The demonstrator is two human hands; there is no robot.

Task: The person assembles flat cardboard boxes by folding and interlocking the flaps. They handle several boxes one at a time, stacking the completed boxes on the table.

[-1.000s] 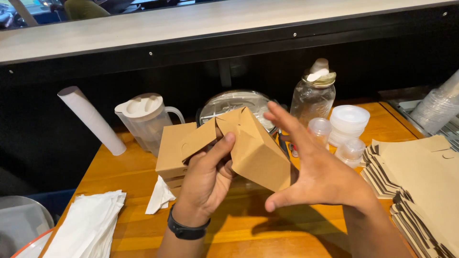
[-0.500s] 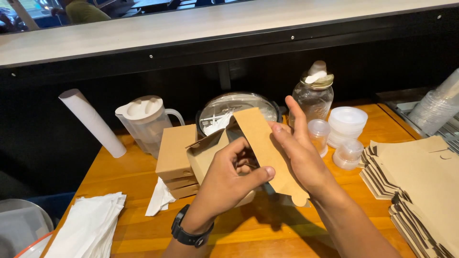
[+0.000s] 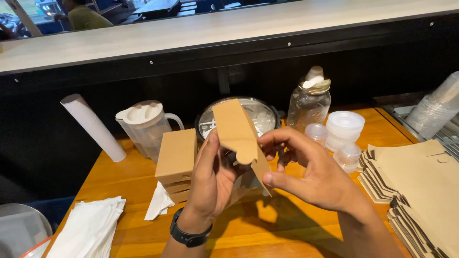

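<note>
Both my hands hold a brown cardboard box [image 3: 237, 132] that is partly folded, above a wooden table [image 3: 296, 234]. My left hand [image 3: 213, 179], with a black band at the wrist, grips the box from the left and below. My right hand [image 3: 306, 169] pinches the box's rounded flap from the right, thumb along its lower edge. A stack of folded brown boxes [image 3: 177, 160] stands just left of my left hand.
Flat brown box blanks [image 3: 420, 186] lie stacked at the right. Behind stand a clear pitcher [image 3: 146, 126], a white paper roll [image 3: 93, 126], a lidded pot [image 3: 260, 114], a glass jar [image 3: 310, 102] and small plastic containers [image 3: 342, 131]. White napkins [image 3: 88, 229] lie front left.
The box has been turned upright and its flap has swung toward me. My right hand has moved from flat against the box's side to pinching the flap.
</note>
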